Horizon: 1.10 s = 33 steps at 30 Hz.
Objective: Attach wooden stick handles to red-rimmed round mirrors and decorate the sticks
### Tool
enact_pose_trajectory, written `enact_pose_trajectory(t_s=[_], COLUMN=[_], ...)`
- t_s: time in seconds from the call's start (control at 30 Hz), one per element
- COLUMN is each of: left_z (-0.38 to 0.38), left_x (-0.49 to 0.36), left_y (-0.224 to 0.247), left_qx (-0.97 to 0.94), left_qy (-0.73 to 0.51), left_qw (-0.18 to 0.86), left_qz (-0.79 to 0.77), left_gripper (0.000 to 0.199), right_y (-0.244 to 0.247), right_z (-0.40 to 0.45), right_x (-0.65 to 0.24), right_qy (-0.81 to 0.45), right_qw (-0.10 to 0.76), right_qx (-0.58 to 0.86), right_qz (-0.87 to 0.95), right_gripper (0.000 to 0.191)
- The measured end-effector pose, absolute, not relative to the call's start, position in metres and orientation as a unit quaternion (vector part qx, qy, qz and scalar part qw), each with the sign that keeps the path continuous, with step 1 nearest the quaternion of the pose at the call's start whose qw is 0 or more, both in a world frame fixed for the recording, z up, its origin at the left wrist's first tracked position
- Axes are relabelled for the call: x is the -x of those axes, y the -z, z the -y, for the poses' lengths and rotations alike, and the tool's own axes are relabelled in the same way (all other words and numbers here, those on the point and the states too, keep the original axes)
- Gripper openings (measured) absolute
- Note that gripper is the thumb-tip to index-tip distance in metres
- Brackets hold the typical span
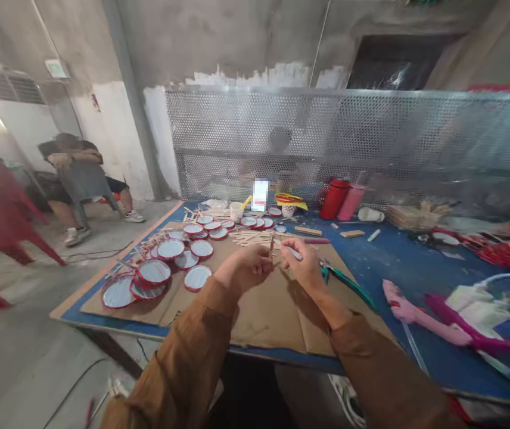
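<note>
1. Chair, red [0, 208], at far left on the floor; beside it, a seated person [92, 156] leans folded arms on the back of a grey chair [87, 183].
2. Discs with red rims [170, 249] crowd the left side of a cardboard sheet [264, 325], some overlapping; the sheet lies on a blue table [364, 256].
3. Left hand [250, 266], over the middle of the sheet: fingers curled, thumb side up, pinching a thin strip [272, 241].
4. Strip: between the two hands, long axis near vertical, visible end pointing up. Lower end lost among the fingers.
5. Loose wooden sticks [250, 238] just beyond the hands, many lying roughly crosswise. Behind them, a pale cup [236, 211] and a lit screen [260, 193], upright.
6. Right hand [303, 262], near the left: fingers bent round a small pale piece [297, 255], which slopes down to the right. Kind of piece: cannot tell.
7. Pliers, green handles [352, 285], just right of that hand, handles angled toward the lower right. Red bottle [334, 199] and pink bottle [351, 201] farther back, well clear of the hands.
8. Pink glue gun [422, 322] and white corded block [478, 305] fill the right of the table.
</note>
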<state>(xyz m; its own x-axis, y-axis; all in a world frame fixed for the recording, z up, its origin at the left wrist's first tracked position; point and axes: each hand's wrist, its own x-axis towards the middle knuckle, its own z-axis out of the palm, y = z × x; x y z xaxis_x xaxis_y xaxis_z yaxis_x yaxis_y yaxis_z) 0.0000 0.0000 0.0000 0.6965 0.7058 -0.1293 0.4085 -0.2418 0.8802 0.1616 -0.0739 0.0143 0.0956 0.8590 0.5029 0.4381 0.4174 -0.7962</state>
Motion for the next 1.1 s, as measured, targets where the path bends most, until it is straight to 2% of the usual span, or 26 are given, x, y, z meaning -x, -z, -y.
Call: enact_pose_trajectory(t_s=[0.2,0.4,0.53,0.77,1.1], left_z=[0.002,-0.002,-0.004,-0.005,-0.006], left_x=[-0.002,-0.008,-0.007,-0.006,-0.007], left_y=[-0.008,-0.006,-0.005,-0.004,-0.002], left_qx=[-0.773,-0.762,-0.758,-0.737,-0.736], left_qy=[-0.136,-0.129,-0.138,-0.149,-0.137], left_qw=[0.501,0.5,0.511,0.532,0.538], left_qz=[-0.364,-0.391,-0.382,-0.39,-0.388], left_gripper=[0.008,0.019,0.023,0.022,0.025], right_y=[-0.012,-0.013,-0.016,-0.019,-0.018], right_z=[0.072,0.067,0.064,0.062,0.061], right_x=[-0.164,-0.167,-0.167,-0.17,-0.173], right_qy=[-0.2,-0.269,-0.346,-0.411,-0.424], right_qw=[0.556,0.673,0.714,0.717,0.719], right_qx=[0.499,0.464,0.431,0.418,0.419], right_qz=[0.633,0.51,0.431,0.377,0.358], right_gripper=[0.023,0.031,0.037,0.045,0.046])
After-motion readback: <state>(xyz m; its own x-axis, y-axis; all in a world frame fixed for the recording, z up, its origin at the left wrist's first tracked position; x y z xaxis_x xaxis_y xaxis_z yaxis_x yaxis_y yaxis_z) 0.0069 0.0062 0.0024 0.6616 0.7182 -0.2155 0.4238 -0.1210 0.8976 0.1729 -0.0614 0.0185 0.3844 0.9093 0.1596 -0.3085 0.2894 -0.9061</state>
